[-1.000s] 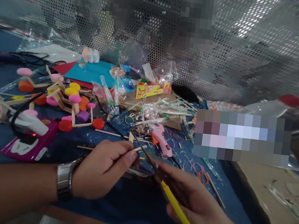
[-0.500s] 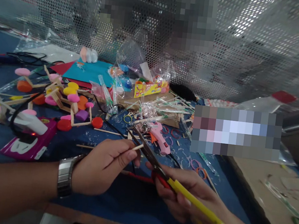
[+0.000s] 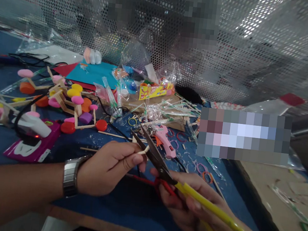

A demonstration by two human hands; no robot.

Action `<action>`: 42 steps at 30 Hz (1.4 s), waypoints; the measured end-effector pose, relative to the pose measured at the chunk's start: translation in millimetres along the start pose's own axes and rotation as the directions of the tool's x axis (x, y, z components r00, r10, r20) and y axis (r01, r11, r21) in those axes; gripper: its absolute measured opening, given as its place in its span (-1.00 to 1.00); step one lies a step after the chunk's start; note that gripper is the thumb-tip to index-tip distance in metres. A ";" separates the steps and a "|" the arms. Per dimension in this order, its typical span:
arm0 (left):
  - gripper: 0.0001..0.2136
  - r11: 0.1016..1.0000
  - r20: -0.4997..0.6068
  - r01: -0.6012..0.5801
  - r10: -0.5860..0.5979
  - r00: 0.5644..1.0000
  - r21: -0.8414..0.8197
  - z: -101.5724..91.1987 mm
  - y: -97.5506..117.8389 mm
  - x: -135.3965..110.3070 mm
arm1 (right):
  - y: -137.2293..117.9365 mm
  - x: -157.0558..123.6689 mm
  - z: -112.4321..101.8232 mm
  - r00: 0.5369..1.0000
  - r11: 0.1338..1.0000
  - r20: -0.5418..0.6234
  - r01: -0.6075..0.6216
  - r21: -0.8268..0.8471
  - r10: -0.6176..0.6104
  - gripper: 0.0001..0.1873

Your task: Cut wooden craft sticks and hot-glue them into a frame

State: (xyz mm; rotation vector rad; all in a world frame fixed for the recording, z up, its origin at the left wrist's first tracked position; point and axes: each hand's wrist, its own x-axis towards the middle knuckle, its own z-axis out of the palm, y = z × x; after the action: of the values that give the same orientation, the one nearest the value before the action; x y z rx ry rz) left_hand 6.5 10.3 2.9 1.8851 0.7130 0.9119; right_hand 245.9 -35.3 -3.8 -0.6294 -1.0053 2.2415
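Fingers of the left hand (image 3: 109,168) are pinching a stick (image 3: 142,152), its tip, earlier straight, now bending at scissors (image 3: 163,168) the right hand (image 3: 194,203) is gripping. A perforated screen (image 3: 159,16) is backing the littered bench (image 3: 68,144).

left hand (image 3: 107,169): wooden stick (image 3: 142,152) | right hand (image 3: 187,214): open yellow-handled scissors (image 3: 162,169)

We have a passage over the near strip of the bench (image 3: 123,208), between its front edge and the left hand (image 3: 109,169) and right hand (image 3: 196,215). To the left, the magenta unit (image 3: 48,142) and stick-and-disc frame (image 3: 61,99) obstruct our way. Ahead, the parted scissors (image 3: 164,172) and glue gun (image 3: 166,143) block a low path; the perforated screen (image 3: 155,4) bounds the rear.
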 end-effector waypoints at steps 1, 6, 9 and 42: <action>-0.71 1.000 -0.007 0.001 -0.001 1.000 -0.006 0.3 0.2 -0.2 | 1.1 0.3 -0.5 1.000 1.000 -0.012 0.009 -0.006 -0.009 -0.57; -0.71 1.000 -0.032 0.026 -0.025 0.999 0.007 1.4 0.2 -1.3 | 10.0 -0.6 -9.3 0.995 0.991 -0.063 0.066 -0.113 -0.073 -0.48; -0.72 0.999 -0.031 0.040 -0.039 0.999 0.014 1.1 -0.9 -1.3 | 8.5 -2.2 -8.0 0.981 0.964 -0.131 0.112 -0.240 -0.146 -0.48; -0.72 0.995 -0.023 0.096 -0.095 0.995 0.026 -1.3 -0.5 0.9 | -13.3 -13.8 -13.5 0.927 0.540 -0.186 0.022 -0.841 -0.326 -0.48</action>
State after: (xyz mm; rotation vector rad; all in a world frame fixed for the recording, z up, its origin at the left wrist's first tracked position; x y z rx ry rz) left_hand 5.9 11.8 3.2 1.8507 0.8251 0.8668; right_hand 268.4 -30.9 0.9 -1.1804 -1.8575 1.2829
